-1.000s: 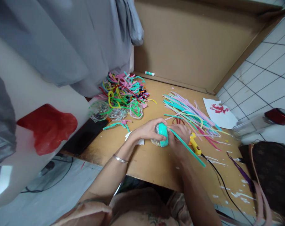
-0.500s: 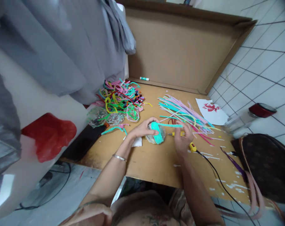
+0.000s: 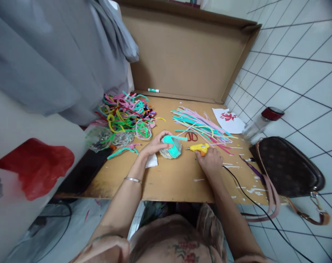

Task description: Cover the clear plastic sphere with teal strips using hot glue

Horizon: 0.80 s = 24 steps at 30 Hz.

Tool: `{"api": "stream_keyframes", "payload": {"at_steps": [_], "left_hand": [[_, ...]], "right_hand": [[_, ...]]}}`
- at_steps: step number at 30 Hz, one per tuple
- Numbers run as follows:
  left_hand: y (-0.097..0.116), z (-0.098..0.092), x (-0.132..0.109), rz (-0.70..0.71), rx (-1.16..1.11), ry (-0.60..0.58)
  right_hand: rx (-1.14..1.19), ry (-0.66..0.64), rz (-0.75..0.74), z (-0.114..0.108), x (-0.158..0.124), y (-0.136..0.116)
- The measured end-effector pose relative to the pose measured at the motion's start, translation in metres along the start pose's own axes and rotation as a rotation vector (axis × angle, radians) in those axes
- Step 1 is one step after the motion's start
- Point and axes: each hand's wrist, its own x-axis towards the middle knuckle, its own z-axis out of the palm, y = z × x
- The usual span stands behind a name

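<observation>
My left hand (image 3: pixel 157 144) is closed around a clear, rounded plastic piece (image 3: pixel 174 154). Turquoise pipe cleaner (image 3: pixel 175 145) is wound across that piece in a band, and a loose end sticks out to the right. On the right, the fingers of my right hand (image 3: pixel 210 160) are wrapped at the grip of a yellow hot glue gun (image 3: pixel 199 147), its nozzle pointing left toward the wrapped piece without touching it. Red-handled scissors (image 3: pixel 192 136) lie just beyond the glue gun. White paper (image 3: pixel 152 160) is partly hidden beside my left wrist.
A bundle of straight pipe cleaners (image 3: pixel 201 124) lies at the back right, and a tangled colourful heap (image 3: pixel 127 113) at the left. A clear bottle (image 3: pixel 260 122) and brown bag (image 3: pixel 289 168) stand right. The black cord (image 3: pixel 248 199) crosses the table edge. Cardboard (image 3: pixel 179 54) rises behind.
My right hand has let go of the turquoise pipe cleaner's end and moved down onto the glue gun. My left hand still holds the wrapped piece. The view has shifted to the right.
</observation>
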Motion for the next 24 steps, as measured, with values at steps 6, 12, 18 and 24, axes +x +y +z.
{"api": "stream_keyframes", "payload": {"at_steps": [6,12,18,24], "left_hand": [[-0.008,0.000,0.002,0.023,-0.075,0.011],[-0.006,0.001,0.002,0.026,-0.115,0.020],[-0.003,0.002,0.001,0.048,-0.103,0.046],[-0.007,0.000,0.003,0.044,-0.176,0.039]], "right_hand": [[-0.001,-0.165,0.146,-0.002,0.006,-0.003],[0.245,0.143,0.211,-0.003,-0.002,0.003],[0.402,0.390,0.032,-0.013,0.001,-0.019],[0.396,0.447,-0.063,-0.015,0.026,-0.039]]}}
